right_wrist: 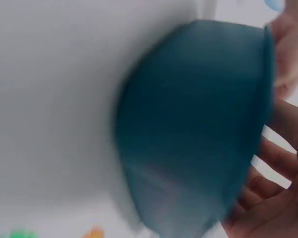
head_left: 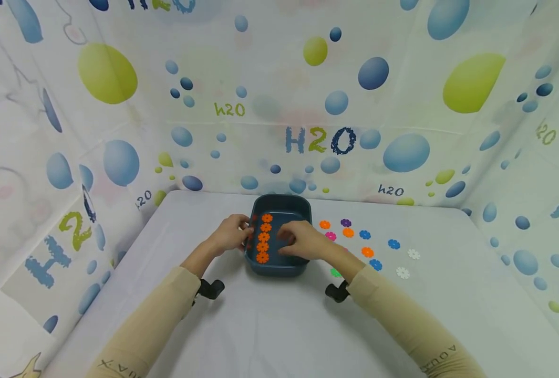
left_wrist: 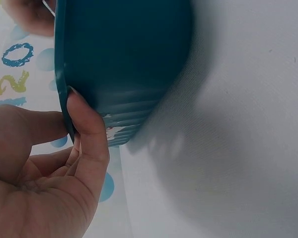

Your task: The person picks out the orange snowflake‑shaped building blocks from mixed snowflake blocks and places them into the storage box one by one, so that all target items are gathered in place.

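A dark teal tub [head_left: 284, 270] stands on the white-covered table. Several orange flower-shaped pieces [head_left: 262, 246] line up in a column along its left inside. My left hand [head_left: 232, 232] pinches the tub's left rim between thumb and fingers; in the left wrist view the hand [left_wrist: 54, 168] has its thumb on the outer wall. Over the right half of the tub reaches my right hand [head_left: 303, 240], its fingers loosely bent and apart from the thumb. In the right wrist view that hand [right_wrist: 278, 193] is partly hidden behind the rim, and no piece shows in its fingers.
Right of the tub lie loose flower pieces: orange [head_left: 367, 252], blue [head_left: 394, 244], white [head_left: 403, 273], purple [head_left: 345, 223], pink [head_left: 330, 236] and green [head_left: 335, 272]. The right forearm passes over some of them. A patterned curtain [head_left: 260, 131] hangs behind the table.
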The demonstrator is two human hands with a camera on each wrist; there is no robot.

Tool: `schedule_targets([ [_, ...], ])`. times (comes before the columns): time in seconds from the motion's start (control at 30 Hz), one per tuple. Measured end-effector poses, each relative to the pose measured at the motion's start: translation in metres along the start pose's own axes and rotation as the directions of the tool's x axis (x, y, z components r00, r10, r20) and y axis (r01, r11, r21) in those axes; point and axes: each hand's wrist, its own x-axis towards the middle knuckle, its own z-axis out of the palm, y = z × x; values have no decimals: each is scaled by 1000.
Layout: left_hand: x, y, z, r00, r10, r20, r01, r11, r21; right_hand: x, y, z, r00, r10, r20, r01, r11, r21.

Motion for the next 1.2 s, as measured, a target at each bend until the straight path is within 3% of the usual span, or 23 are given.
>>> schedule_targets([
  [0.3,0,2,-1,1000,0,0,0,1000,15,-49,16,-39,996,-4,-90,11,997,75],
  [0.57,-2,3,-2,1000,0,-1,0,1000,8,-80,38,-65,987,92,-135,-87,995,39],
  [1.2,-1,-1,1,1000,-3,-9,3,1000,7,-131,113,-80,934,323,-150,-316,946,71],
])
